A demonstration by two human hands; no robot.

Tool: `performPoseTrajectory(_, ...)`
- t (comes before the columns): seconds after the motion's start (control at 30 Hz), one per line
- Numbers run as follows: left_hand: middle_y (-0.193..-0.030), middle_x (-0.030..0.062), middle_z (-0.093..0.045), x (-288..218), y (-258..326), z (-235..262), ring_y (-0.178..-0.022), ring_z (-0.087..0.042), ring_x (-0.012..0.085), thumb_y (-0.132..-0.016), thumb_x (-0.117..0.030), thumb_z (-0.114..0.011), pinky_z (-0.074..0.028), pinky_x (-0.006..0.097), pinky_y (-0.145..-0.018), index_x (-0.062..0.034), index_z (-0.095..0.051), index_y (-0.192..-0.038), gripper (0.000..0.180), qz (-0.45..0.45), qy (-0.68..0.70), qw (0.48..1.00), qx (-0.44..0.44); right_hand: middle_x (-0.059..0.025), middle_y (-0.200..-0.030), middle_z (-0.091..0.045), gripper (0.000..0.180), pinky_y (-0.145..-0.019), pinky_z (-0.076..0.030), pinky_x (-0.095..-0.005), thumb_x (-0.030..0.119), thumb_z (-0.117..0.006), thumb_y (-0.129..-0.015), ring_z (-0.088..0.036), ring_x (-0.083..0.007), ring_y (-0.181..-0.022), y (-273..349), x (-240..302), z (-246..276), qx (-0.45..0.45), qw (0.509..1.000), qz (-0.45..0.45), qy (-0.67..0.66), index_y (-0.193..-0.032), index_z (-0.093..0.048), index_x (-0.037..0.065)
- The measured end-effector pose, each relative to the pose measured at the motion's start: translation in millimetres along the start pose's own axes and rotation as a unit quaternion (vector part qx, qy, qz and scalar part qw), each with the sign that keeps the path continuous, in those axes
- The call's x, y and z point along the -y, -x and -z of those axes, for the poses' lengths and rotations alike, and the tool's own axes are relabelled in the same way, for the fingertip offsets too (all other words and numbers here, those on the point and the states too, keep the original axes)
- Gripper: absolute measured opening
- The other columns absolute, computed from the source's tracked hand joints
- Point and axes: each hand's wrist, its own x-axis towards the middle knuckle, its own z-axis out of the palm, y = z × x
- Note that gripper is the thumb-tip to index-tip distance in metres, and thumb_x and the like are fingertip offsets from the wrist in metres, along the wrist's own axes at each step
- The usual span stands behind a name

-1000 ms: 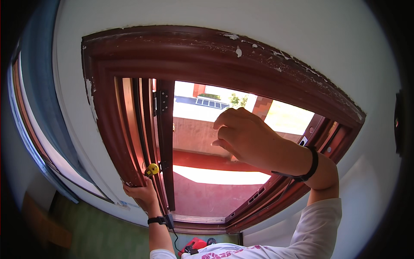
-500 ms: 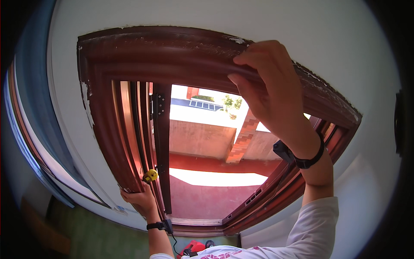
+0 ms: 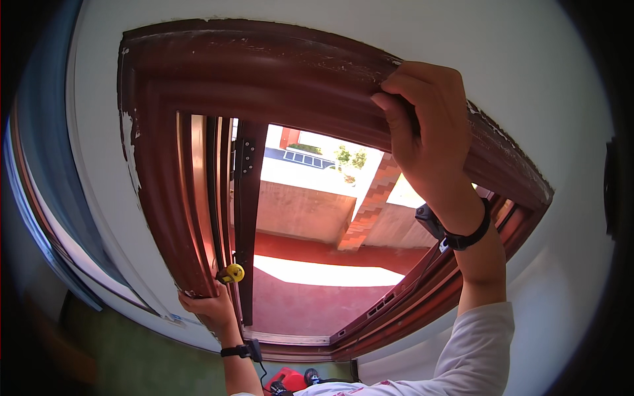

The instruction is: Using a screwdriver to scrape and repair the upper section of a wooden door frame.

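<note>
A dark red-brown window frame (image 3: 158, 152) with chipped paint along its outer edge fills the middle of the view. My left hand (image 3: 214, 309) is at the low end of its left side, thumb against the outer edge. A yellow-and-black tape measure (image 3: 232, 273) shows just above this hand, which appears closed on it; the fingers are partly hidden. My right hand (image 3: 436, 125) is raised at the right part of the top trim, fingers curled and thumb tip close to the index finger. Anything between them cannot be made out. Each wrist wears a black strap with a small device.
Within the frame are a dark vertical sash bar (image 3: 248, 218) and metal tracks. Outside lie a reddish ledge and a low wall (image 3: 300, 204). White wall surrounds the frame. A blue curtain (image 3: 43, 125) hangs at the left; a red object (image 3: 287, 379) is on the green floor.
My right hand has shifted slightly right along the top trim, with thumb and index finger closer together. The left hand and tape measure remain low on the left side. The view has shifted slightly.
</note>
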Motion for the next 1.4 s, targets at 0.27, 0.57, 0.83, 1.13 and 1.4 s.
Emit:
performPoseTrajectory(0.27, -0.141, 0.0263, -0.027, -2, -3, 2, -0.127, -0.038, 0.0421, -0.077, -0.027, -0.076, -0.045, 0.049, -0.101, 0.0066, -0.014, -0.148, 0.100, 0.009, 0.025, 1.000, 0.013, -0.0052, -0.093, -0.065, 0.036, -0.076, -0.045, -0.0340, -0.004, -0.073, -0.076, -0.057, -0.0246, -0.084, -5, 2, 7, -0.020, 0.998, -0.045, -0.024, -0.108, -0.063, 0.008)
performPoseTrajectory(0.57, -0.141, 0.0251, -0.026, -1, 0, -1, -0.126, -0.038, 0.0404, -0.076, -0.026, -0.077, -0.045, 0.048, -0.102, 0.0060, -0.014, -0.148, 0.100, 0.021, 0.030, 0.999, 0.018, -0.0039, -0.091, -0.066, 0.041, -0.070, -0.049, -0.0324, -0.008, -0.067, -0.078, -0.058, -0.0209, -0.085, -1, 3, 13, 0.037, 0.997, -0.067, -0.022, -0.115, -0.064, 0.009)
performPoseTrajectory(0.83, -0.142, 0.0259, -0.026, 0, 1, -2, -0.127, -0.037, 0.0415, -0.077, -0.027, -0.076, -0.043, 0.049, -0.103, 0.0060, -0.015, -0.148, 0.100, 0.013, 0.009, 1.000, 0.012, -0.0038, -0.089, -0.068, 0.046, -0.072, -0.051, -0.0317, -0.008, -0.067, -0.077, -0.060, -0.0213, -0.085, -4, 1, 14, 0.031, 0.998, -0.045, -0.020, -0.119, -0.064, 0.009)
performPoseTrajectory(1.13, -0.141, 0.0262, -0.028, 0, 1, -2, -0.128, -0.037, 0.0423, -0.077, -0.028, -0.076, -0.041, 0.050, -0.103, 0.0065, -0.016, -0.147, 0.099, 0.009, 0.019, 1.000, -0.003, -0.0038, -0.093, -0.067, 0.050, -0.071, -0.048, -0.0271, -0.009, -0.067, -0.081, -0.057, -0.0167, -0.086, -5, -3, 14, 0.035, 0.999, 0.015, 0.017, -0.128, -0.061, 0.007)
performPoseTrajectory(1.4, -0.141, 0.0262, -0.028, 0, -1, -3, -0.127, -0.037, 0.0427, -0.077, -0.027, -0.076, -0.039, 0.051, -0.104, 0.0070, -0.016, -0.148, 0.099, 0.028, 0.061, 0.998, -0.004, -0.0039, -0.093, -0.067, 0.052, -0.073, -0.048, -0.0292, -0.009, -0.068, -0.080, -0.057, -0.0179, -0.085, -3, -4, 12, 0.035, 0.998, 0.038, 0.028, -0.129, -0.061, 0.007)
